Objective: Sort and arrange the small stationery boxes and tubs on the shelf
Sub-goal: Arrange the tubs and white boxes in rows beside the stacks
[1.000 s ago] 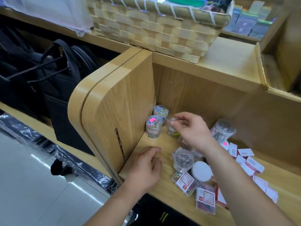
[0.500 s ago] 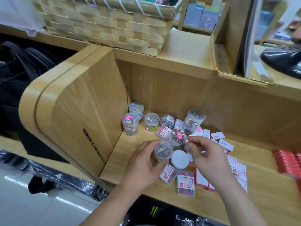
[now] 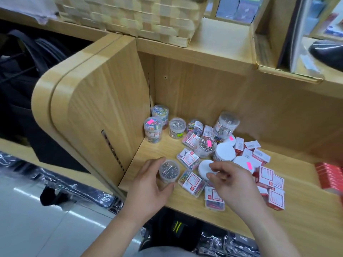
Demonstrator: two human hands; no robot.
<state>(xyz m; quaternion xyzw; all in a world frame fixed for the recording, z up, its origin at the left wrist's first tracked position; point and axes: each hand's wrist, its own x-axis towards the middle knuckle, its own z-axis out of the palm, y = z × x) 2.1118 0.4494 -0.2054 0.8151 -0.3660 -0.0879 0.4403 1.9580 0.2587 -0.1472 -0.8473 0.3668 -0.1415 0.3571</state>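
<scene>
The left hand (image 3: 148, 184) holds a clear pin tub (image 3: 169, 171) at the front left of the wood shelf (image 3: 306, 219), near the side wall (image 3: 104, 127). Its fingers and thumb curl round the tub. The tub stands upright with silver pins inside.

The right hand (image 3: 233, 184) is just beside it, over a white tub (image 3: 204, 167). Its thumb and first finger are bent and a little apart, with their tips at the white lid. I cannot tell if they grip it.

Three tubs (image 3: 152, 131) stand upright in the back left corner. A tall tub (image 3: 226, 124) is further right, near the back wall. Flat boxes (image 3: 192, 182) with red and white labels lie in a messy heap around the right hand. More tubs are mixed in. A red stack (image 3: 330, 175) sits at the right edge.

A basket (image 3: 130, 15) sits on the shelf above. Black bags (image 3: 18, 71) are off to the left.
</scene>
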